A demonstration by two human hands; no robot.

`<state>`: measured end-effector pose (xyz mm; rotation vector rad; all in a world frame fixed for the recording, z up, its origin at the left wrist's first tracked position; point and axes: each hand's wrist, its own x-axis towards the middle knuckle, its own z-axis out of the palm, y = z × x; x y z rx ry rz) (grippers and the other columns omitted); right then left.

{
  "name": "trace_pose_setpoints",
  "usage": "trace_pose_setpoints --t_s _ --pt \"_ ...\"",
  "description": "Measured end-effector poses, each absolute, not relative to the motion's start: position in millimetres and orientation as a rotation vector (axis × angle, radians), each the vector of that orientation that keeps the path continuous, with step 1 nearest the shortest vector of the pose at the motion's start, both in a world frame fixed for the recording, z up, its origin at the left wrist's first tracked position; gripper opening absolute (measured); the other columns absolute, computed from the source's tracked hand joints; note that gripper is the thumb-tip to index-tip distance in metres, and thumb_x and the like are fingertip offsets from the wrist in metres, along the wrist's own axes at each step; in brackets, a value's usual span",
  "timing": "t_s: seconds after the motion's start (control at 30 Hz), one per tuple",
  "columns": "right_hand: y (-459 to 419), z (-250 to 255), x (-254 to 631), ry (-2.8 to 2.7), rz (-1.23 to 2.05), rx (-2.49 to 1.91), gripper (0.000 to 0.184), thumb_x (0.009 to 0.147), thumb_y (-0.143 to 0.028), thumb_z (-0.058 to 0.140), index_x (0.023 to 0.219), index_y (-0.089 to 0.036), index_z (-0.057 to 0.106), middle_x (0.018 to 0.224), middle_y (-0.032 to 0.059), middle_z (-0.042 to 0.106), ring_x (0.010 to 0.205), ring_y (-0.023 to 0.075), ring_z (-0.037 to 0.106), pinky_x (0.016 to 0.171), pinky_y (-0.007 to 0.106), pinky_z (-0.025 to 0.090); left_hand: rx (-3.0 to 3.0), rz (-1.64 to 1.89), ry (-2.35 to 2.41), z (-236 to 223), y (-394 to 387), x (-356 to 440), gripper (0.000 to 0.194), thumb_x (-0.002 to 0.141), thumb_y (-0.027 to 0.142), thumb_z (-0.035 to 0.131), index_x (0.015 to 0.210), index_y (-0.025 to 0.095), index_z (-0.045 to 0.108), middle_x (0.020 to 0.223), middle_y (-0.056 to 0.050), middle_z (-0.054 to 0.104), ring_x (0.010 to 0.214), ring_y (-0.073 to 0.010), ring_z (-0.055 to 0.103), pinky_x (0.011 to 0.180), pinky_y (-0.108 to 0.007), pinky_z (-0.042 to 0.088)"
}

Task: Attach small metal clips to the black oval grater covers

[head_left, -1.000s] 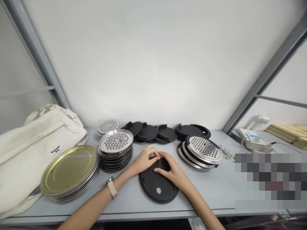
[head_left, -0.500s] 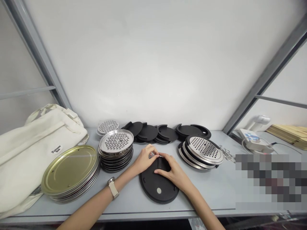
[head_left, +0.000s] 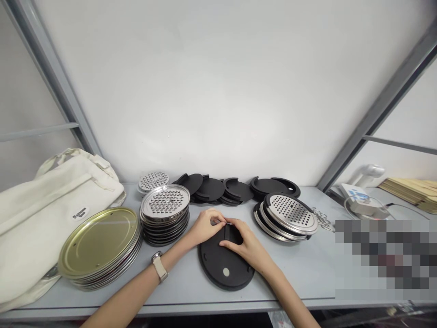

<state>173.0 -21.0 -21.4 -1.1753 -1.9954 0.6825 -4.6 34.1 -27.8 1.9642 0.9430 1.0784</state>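
A black oval grater holder lies flat on the table in front of me, with a pale round spot near its close end. My left hand is closed in a pinch at its far edge, on a small thin metal piece mostly covered by fingertips. My right hand grips the holder's far right side, thumb lying on top and fingers bent around the far edge. Both hands' fingertips meet there. Left of them stands a stack of round graters; to the right, graters in black holders are piled.
Gold round lids are stacked at left beside a white cloth bag. Several black holders line the wall. Wire pieces, a white box and flat tan sheets are at right.
My left hand and wrist have shifted very slightly left and toward me, fingertips still at the holder's far edge. The right hand and the holder stay in place.
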Motion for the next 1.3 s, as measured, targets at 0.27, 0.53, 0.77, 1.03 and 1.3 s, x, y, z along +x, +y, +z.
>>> trace_pose_setpoints --t_s 0.27,0.53,0.77,1.03,1.3 --pt "-19.9 -25.6 174.1 -1.977 0.676 -1.194 0.05 0.077 -0.042 0.07 0.121 -0.026 0.051 0.12 0.0075 0.057 0.114 0.0257 0.051 0.1 0.043 0.042 2.021 1.007 0.992 -24.2 32.0 -5.9 0.011 0.077 0.014 0.058 0.078 0.016 0.068 0.078 -0.002 0.07 0.075 -0.0151 0.063 0.07 -0.024 0.049" --pt "-19.9 -24.8 174.1 -1.98 0.674 -1.223 0.049 0.077 -0.044 0.07 0.119 -0.025 0.052 0.119 0.0068 0.058 0.113 0.0248 0.052 0.099 0.04 0.042 1.975 1.007 0.981 -24.4 33.9 -7.0 0.009 0.078 0.018 0.06 0.076 0.015 0.068 0.076 -0.002 0.069 0.073 -0.0151 0.063 0.067 -0.024 0.048" --pt "-20.5 -24.7 174.7 -1.971 0.696 -1.218 0.049 0.077 -0.044 0.069 0.118 -0.025 0.051 0.119 0.0061 0.057 0.113 0.0241 0.051 0.099 0.039 0.041 1.82 0.991 0.957 -30.0 38.9 -7.1 0.011 0.075 0.021 0.066 0.079 0.012 0.069 0.082 -0.007 0.072 0.075 -0.018 0.066 0.07 -0.027 0.052" --pt "-22.7 -21.0 172.4 -1.964 0.755 -1.247 0.045 0.078 -0.043 0.069 0.114 -0.024 0.049 0.113 0.0055 0.057 0.108 0.0236 0.053 0.094 0.037 0.042 1.864 1.027 0.955 -26.8 38.6 -6.2 0.008 0.074 0.014 0.064 0.078 0.013 0.071 0.085 -0.007 0.071 0.082 -0.0184 0.065 0.077 -0.028 0.05" --pt "-24.8 -18.1 172.6 -1.985 0.707 -1.238 0.03 0.087 -0.04 0.057 0.113 -0.026 0.048 0.114 0.0049 0.057 0.109 0.0228 0.052 0.095 0.036 0.041 1.861 1.028 0.948 -29.2 40.3 -6.2 0.008 0.073 0.012 0.063 0.076 0.013 0.071 0.086 -0.007 0.071 0.083 -0.0185 0.065 0.077 -0.029 0.051"
